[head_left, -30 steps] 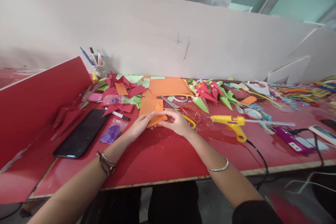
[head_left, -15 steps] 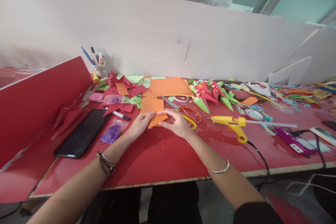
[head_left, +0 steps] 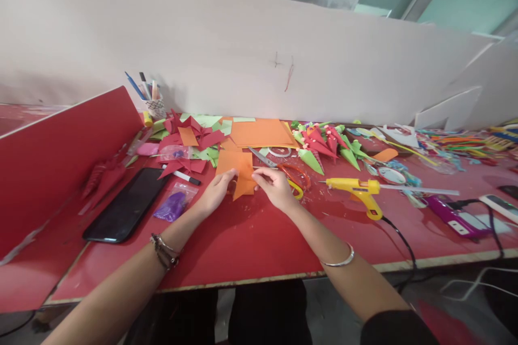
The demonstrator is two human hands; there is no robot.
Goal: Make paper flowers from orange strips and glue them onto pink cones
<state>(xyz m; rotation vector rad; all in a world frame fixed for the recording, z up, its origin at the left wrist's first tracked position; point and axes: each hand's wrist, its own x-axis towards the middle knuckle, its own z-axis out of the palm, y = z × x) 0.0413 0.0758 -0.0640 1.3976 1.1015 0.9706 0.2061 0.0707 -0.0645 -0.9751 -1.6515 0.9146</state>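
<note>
Hands [head_left: 275,190] at orange paper [head_left: 245,177], tip nearward

Both forearms reach forward and converge, left hand [head_left: 218,191] and right hand [head_left: 275,187] apart, fingers bent.

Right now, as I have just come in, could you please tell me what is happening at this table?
A person is handling a piece of orange paper, with the left hand and the right hand at its two sides. Behind it is a larger orange sheet. To the right, a yellow glue gun lies on the red table, untouched.
</note>
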